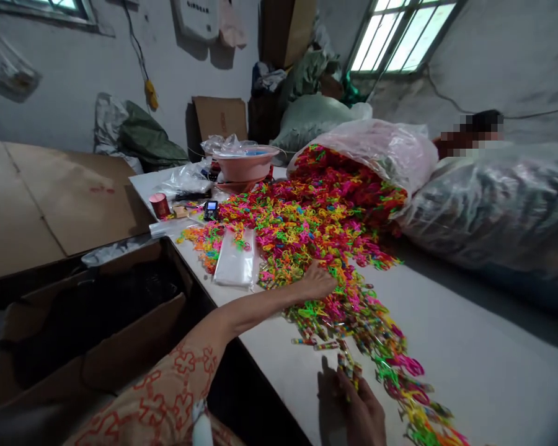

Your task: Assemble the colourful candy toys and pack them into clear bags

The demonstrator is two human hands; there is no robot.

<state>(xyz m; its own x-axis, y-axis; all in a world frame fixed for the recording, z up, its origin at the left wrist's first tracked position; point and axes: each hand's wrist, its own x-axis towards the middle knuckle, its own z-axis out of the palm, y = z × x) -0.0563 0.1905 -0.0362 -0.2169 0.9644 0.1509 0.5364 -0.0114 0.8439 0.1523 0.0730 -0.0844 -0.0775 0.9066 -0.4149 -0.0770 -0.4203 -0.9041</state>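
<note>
My left hand (318, 283) reaches across the table into a big heap of small bright plastic pieces (288, 229) in pink, yellow, green, orange and red. Its fingers are curled down among the pieces, and whatever they grip is hidden. Close to the table's front edge, my right hand (363, 414) is closed around a few short, slim tubes (349, 370) with a multicoloured pattern. Loose tubes of the same look (326, 345) lie just beyond it, at the near edge of the heap. A stack of clear plastic bags (235, 263) rests left of my left hand.
A large translucent sack (372, 145) spills pieces onto the white table (474, 322). Behind are a pink basin (246, 164), a mobile phone (211, 210) and a red can (159, 205). An open cardboard box (134, 347) stands below left. Another person (469, 133) is behind filled bags (502, 210).
</note>
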